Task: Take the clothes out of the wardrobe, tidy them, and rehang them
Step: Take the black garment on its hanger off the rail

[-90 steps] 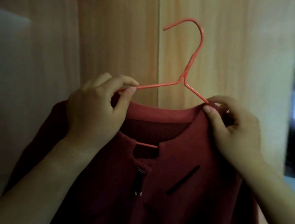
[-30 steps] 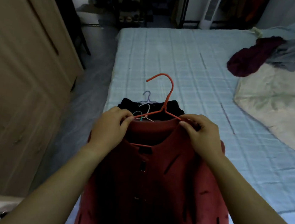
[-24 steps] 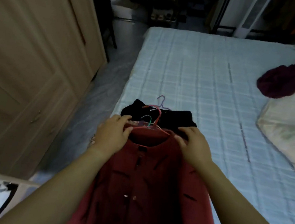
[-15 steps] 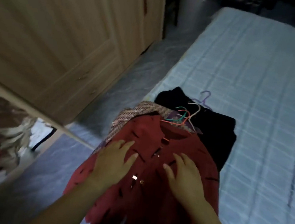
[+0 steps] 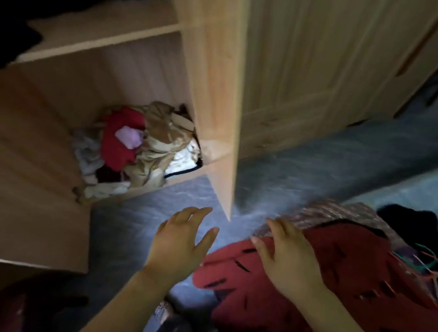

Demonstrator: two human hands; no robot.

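A red cardigan with dark dashes lies on top of a clothes pile at the bed's corner, lower right. Its orange hanger sticks out among other coloured hangers. My right hand hovers over or rests on the cardigan's left part with fingers spread. My left hand is open in the air above the floor, holding nothing. The wooden wardrobe stands open ahead, with a heap of crumpled clothes in its bottom compartment.
A patterned garment and a black garment lie under the red cardigan on the pale blue bed. Dark clothes sit on the wardrobe's upper shelf. An open door panel juts out at left. Grey floor lies between.
I carried the red cardigan on its hanger from the wardrobe to the bed and laid it on the pile. Both hands let go, and my view has swung back toward the open wardrobe.
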